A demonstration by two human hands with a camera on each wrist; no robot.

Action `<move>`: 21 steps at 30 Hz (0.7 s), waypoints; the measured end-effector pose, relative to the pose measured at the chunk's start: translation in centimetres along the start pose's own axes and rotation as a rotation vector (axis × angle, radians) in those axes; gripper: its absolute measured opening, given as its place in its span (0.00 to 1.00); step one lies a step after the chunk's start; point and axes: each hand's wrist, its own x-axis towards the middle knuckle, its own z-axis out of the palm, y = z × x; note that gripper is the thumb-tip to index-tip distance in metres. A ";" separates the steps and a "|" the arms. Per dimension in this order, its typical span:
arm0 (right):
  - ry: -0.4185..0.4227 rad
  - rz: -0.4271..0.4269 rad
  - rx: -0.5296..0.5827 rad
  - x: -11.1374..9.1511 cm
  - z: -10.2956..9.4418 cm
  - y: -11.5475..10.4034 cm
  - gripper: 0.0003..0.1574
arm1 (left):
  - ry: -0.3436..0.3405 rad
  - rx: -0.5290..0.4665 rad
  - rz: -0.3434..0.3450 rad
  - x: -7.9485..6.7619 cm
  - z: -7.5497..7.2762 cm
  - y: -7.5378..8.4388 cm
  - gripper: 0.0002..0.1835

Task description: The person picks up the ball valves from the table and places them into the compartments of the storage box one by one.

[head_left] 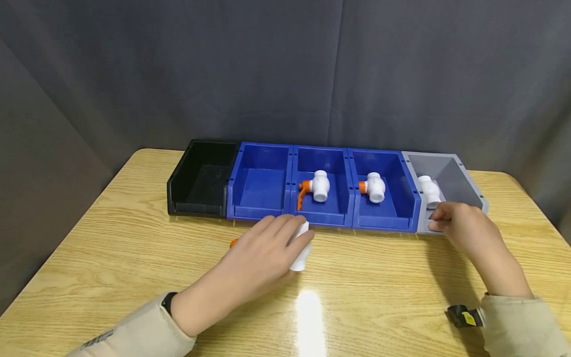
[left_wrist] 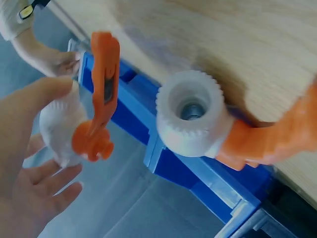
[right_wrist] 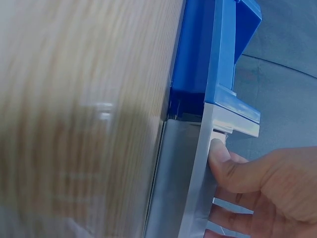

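My left hand (head_left: pixel 267 248) grips a white plastic ball valve (head_left: pixel 301 253) in front of the bins. The left wrist view shows the thumb on one end of this held valve (left_wrist: pixel 62 124) and its orange lever (left_wrist: pixel 105 74) sticking up. Close beside it is a second ball valve (left_wrist: pixel 190 116), open end facing the camera, its orange handle (left_wrist: pixel 277 139) to the right; in the head view my hand hides most of it. My right hand (head_left: pixel 473 228) reaches over the grey bin's front lip, fingers bent, just in front of a white valve (head_left: pixel 429 191). Its fingertips are partly hidden.
A row of joined bins stands at the back of the wooden table (head_left: pixel 357 287): a black bin (head_left: pixel 198 208), three blue bins and a grey bin (head_left: pixel 474 186). The middle blue bin holds a valve (head_left: pixel 320 186); the right blue bin holds another valve (head_left: pixel 376 187). Behind hangs a dark curtain (head_left: pixel 285 74).
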 end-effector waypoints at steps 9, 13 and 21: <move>0.001 0.002 -0.004 -0.1 0.0 0.1 0.05 | 0.083 0.081 -0.017 -0.5 0.2 -0.5 0.22; -0.005 0.008 -0.004 -0.1 -0.1 0.2 0.05 | 0.082 0.096 -0.006 -0.7 0.1 -0.9 0.23; 0.012 0.000 -0.004 0.0 0.1 0.0 0.05 | 0.123 0.190 0.017 -1.3 -0.5 -2.6 0.25</move>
